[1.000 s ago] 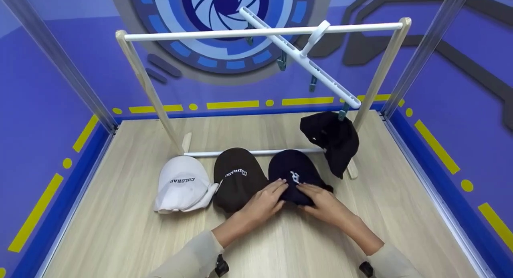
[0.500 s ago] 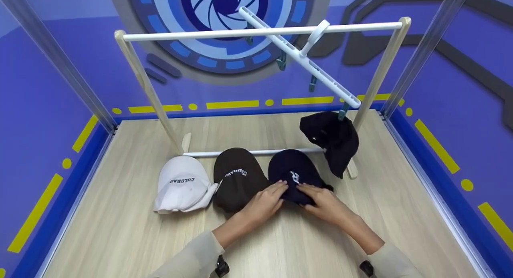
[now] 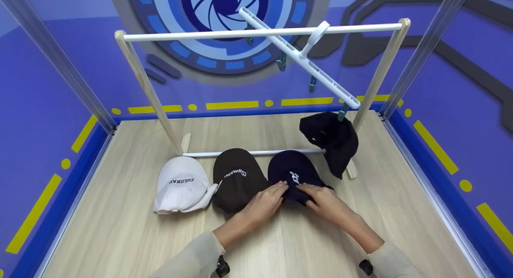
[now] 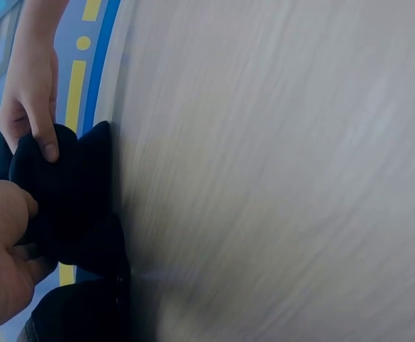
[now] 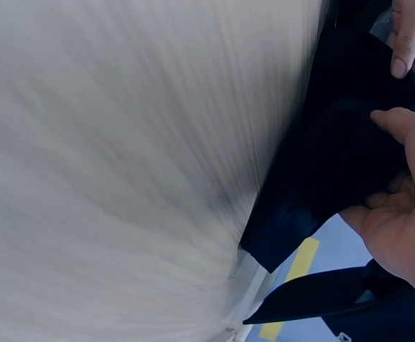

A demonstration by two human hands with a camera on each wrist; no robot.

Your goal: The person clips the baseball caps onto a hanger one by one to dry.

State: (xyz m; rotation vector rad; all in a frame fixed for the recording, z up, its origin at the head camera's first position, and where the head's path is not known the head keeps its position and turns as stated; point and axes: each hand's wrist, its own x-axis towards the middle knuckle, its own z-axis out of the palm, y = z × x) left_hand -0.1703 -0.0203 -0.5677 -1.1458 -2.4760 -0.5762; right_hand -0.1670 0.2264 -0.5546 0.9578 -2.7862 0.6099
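Navy cap (image 3: 286, 162) at the fingers (image 3: 276, 187): white front emblem (image 3: 294, 176). Brown cap (image 3: 234, 194) left of the fingers: dark tone, white lettering (image 3: 235, 172). White cap (image 3: 180, 192) farther left: dark lettering. Black cap (image 3: 340, 144) beyond and right of the fingers, under a white hanger (image 3: 306, 63) with dark green clips (image 3: 281, 61). Rack beyond: white rails (image 3: 192, 36), pale wood posts (image 3: 147, 85). Counter (image 3: 288, 246) below the fingers: pale wood grain. Back wall (image 3: 224, 91): blue-purple, yellow dashes and dots.

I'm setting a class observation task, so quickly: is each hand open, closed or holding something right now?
Left hand: closed, holding the navy cap.
Right hand: closed, also holding the navy cap.
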